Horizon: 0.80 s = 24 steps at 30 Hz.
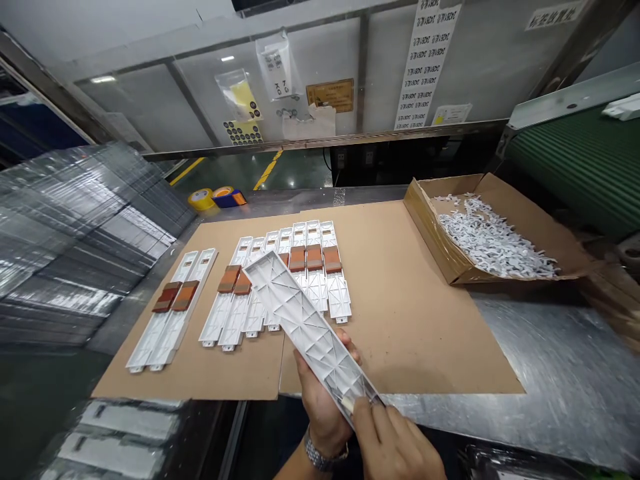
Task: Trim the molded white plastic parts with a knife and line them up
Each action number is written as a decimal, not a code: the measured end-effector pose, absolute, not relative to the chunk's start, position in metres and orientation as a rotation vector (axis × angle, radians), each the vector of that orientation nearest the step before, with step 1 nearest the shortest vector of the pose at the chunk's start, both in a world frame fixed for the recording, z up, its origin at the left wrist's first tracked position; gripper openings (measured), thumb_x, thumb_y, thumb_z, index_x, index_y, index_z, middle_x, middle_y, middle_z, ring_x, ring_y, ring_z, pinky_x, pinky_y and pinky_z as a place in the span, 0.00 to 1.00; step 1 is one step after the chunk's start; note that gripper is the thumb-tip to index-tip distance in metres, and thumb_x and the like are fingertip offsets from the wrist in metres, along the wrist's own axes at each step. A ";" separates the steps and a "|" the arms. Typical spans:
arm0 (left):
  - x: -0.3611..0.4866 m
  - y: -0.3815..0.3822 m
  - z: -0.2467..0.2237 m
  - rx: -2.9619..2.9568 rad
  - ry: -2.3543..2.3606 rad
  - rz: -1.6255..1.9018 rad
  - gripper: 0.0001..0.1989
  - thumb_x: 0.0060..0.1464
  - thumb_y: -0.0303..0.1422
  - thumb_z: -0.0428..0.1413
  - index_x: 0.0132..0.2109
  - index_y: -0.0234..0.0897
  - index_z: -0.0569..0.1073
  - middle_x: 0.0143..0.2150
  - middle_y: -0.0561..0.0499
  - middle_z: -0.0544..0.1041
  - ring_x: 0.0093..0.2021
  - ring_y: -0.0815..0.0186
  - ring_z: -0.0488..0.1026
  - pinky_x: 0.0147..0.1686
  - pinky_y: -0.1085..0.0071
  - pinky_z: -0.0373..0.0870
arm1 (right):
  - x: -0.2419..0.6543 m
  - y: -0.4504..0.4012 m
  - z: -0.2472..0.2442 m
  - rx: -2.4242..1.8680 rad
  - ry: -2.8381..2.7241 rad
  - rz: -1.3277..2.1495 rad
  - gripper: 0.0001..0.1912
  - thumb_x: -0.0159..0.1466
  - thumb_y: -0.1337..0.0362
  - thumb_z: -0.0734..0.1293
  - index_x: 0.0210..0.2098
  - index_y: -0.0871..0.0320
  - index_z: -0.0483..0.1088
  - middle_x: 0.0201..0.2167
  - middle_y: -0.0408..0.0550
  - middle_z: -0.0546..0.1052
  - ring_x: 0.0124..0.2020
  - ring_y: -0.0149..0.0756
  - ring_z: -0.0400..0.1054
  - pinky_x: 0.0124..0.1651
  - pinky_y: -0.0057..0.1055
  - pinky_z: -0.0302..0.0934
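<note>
My left hand [320,407], with a metal wristwatch, grips a long white ribbed plastic panel [305,320] from below, tilted with its ribbed inner side up. My right hand [395,447] pinches the panel's near end, where a small pale piece [347,403] shows by the fingertips. Beyond the hands, several white plastic panels with brown pads [235,313] lie side by side on a cardboard sheet [400,320]. The far end of the held panel overlaps that row.
An open cardboard box of white plastic scraps [430,220] stands to the right on a metal table [545,347]. Stacked clear plastic trays [75,227] rise at the left. Tape rolls [203,199] sit at the back, and a green conveyor belt [585,167] runs at the right.
</note>
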<state>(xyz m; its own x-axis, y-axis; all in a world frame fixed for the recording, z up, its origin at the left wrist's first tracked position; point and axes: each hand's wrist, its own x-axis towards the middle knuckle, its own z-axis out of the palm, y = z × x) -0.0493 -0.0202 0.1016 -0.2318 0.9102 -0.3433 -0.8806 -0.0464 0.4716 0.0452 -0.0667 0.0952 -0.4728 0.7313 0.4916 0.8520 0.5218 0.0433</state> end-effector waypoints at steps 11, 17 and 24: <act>-0.055 -0.018 0.105 -0.003 0.712 1.665 0.24 0.51 0.52 0.51 0.36 0.35 0.75 0.31 0.48 0.73 0.28 0.68 0.69 0.26 0.76 0.67 | 0.039 -0.064 0.093 -1.329 -2.274 -0.348 0.13 0.65 0.73 0.53 0.37 0.62 0.68 0.20 0.44 0.66 0.22 0.31 0.61 0.29 0.31 0.49; -0.056 -0.021 0.102 -0.058 0.787 1.691 0.25 0.51 0.53 0.50 0.37 0.34 0.75 0.31 0.48 0.74 0.28 0.68 0.69 0.28 0.75 0.68 | 0.040 -0.063 0.096 -1.244 -2.375 -0.384 0.12 0.64 0.73 0.55 0.36 0.63 0.69 0.20 0.43 0.66 0.21 0.32 0.60 0.29 0.32 0.49; -0.057 -0.019 0.106 -0.038 0.769 1.669 0.27 0.51 0.54 0.48 0.37 0.33 0.75 0.28 0.48 0.72 0.28 0.67 0.69 0.26 0.75 0.67 | 0.039 -0.062 0.096 -1.275 -2.310 -0.345 0.13 0.65 0.73 0.53 0.37 0.63 0.68 0.20 0.44 0.66 0.22 0.31 0.60 0.29 0.31 0.48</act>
<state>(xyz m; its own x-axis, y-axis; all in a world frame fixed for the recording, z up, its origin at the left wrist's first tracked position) -0.0569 -0.0191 0.1065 -0.2638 0.8649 -0.4270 -0.8865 -0.0430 0.4607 0.0394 -0.0616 0.0964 -0.4535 0.7251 0.5183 0.8448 0.5350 -0.0093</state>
